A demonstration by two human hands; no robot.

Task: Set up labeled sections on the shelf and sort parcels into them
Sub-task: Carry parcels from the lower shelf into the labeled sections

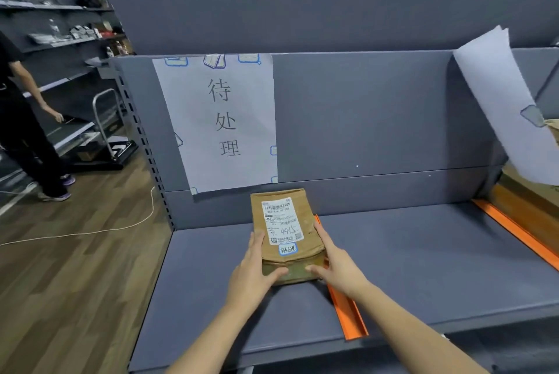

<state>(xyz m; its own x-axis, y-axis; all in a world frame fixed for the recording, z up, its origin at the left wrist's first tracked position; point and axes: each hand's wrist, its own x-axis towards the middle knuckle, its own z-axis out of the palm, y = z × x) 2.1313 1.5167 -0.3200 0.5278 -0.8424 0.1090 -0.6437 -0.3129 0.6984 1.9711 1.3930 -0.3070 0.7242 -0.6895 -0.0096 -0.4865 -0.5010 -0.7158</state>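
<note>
Holding a brown parcel [287, 234] with both hands: left grip [254, 271] is wrapped on its left side, fingers along the edge and thumb across the near end. Right grip [335, 264] mirrors it on the right side. Both are closed on the parcel. It's a flat rectangular packet in creased, dull kraft paper with the near end folded over. On top are a white printed shipping label with barcode and handwriting, plus a small blue-rimmed sticker nearer to me.

The parcel sits low over the grey shelf [211, 283] deck, in the left section under the sign. I can't tell if it's fully resting. Its right edge overlaps an orange divider [348, 313], a thin glossy strip running near to far; the far end is hidden behind the parcel and my right grip.

On the smooth matte grey back panel [363, 113] is a paper sign [220, 122], white with large black characters, taped at the edges with blue-rimmed pieces. A second orange strip [514, 231] lies far right. Above it a loose white sheet [496, 101] curls off the panel and covers part of a cardboard box [553, 128].

On the left is a wood-plank floor [60, 283] with a thin white cable [121, 225] across it. A metal-handled cart [112, 131] and a person in dark clothes [18, 119] stand by other shelving.
</note>
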